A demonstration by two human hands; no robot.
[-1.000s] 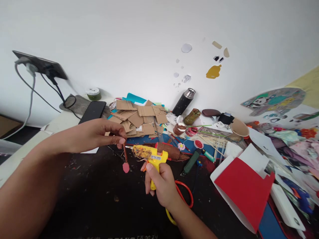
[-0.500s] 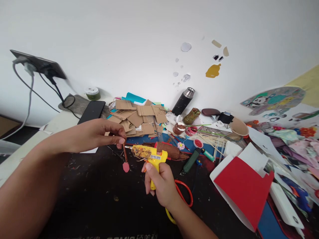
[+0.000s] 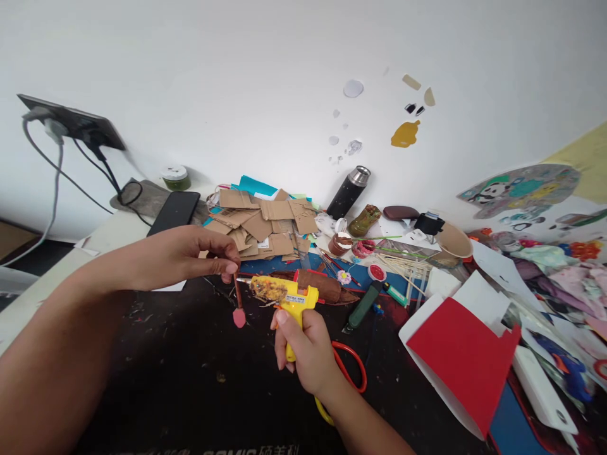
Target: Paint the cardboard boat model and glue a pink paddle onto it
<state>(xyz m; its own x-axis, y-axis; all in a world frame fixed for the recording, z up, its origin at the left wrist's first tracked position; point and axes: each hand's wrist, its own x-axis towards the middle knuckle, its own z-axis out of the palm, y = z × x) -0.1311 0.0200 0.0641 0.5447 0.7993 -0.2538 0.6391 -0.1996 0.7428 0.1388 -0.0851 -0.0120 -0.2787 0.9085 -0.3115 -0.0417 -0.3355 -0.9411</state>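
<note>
Between the thumb and fingertips of my left hand (image 3: 211, 256) hangs a thin brown stick (image 3: 238, 294). At the stick's lower end is a small pink-red piece (image 3: 239, 318) with an angular outline. My right hand (image 3: 306, 344) is wrapped around the handle of a yellow hot glue gun (image 3: 284, 294), whose barrel is smeared with brown residue. The gun's metal nozzle points left, right beside the upper part of the stick; whether they touch I cannot tell. Behind the gun lies a brown-painted roll (image 3: 317, 285) with a pointed right end.
Scissors with red and yellow handles (image 3: 351, 373) lie partly under my right forearm. Cardboard pieces (image 3: 263, 221) are heaped at the back, near a black thermos (image 3: 348, 193). Right of the gun are a green-handled cutter (image 3: 364, 306), paint pots and a folded red sheet (image 3: 465, 360).
</note>
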